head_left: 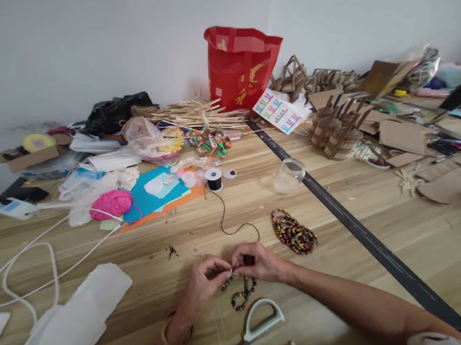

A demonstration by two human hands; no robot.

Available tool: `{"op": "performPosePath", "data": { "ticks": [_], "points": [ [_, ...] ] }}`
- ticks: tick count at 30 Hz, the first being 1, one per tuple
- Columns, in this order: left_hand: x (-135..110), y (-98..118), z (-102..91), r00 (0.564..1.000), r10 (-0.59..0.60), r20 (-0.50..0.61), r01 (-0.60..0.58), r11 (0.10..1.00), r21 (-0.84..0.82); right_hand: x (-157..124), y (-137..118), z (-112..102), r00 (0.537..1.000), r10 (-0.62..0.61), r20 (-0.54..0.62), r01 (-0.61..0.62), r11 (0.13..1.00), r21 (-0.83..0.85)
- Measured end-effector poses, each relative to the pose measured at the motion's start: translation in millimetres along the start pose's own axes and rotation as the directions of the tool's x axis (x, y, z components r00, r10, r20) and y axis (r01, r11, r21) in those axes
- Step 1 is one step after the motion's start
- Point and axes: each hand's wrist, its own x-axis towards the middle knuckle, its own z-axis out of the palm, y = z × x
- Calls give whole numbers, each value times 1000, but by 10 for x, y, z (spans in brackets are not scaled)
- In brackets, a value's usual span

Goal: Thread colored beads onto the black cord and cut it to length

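My left hand point(205, 277) and my right hand point(258, 261) meet fingertip to fingertip just above the table, each in a pinch. A string of small multicoloured beads point(244, 296) hangs from between them, its lower part curled on the wood. Exactly where the fingertips grip it is too small to see. From a spool of black cord point(214, 180), a thin cord point(230, 232) runs over the table to my right hand. Open-bladed scissors with pale handles point(256, 339) lie close in front of me. Right of my hands rests a coiled pile of finished-looking beaded strands point(294, 232).
A clear glass jar point(289, 176) stands beyond the beads, beside a dark strip point(346, 214) across the table. Pink yarn point(111, 204), blue paper point(148, 189) and a white cable point(55, 275) lie left. A red bag point(242, 69) and small woven baskets point(338, 135) stand behind.
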Motion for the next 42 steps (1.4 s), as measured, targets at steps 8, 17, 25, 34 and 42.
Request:
{"op": "performPosePath", "data": {
  "ticks": [8,17,25,34,42],
  "points": [
    [0,-22,-5,1000,-22,3,22,1000,-16,-8,-22,-3,999,-36,37,37,999,-32],
    [5,23,-48,999,0,37,-1,1000,30,-29,-87,-32,990,-135,49,140,985,-99],
    [15,6,-64,998,-7,58,7,1000,-10,-20,-130,-47,991,-130,-1,130,990,-62],
    [17,1,-49,999,-4,49,3,1000,23,-16,-53,3,1000,-11,7,12,1000,-15],
    [10,16,-34,999,5,34,-7,999,41,-12,-55,0,1000,-25,-9,24,998,-56]
  ]
}}
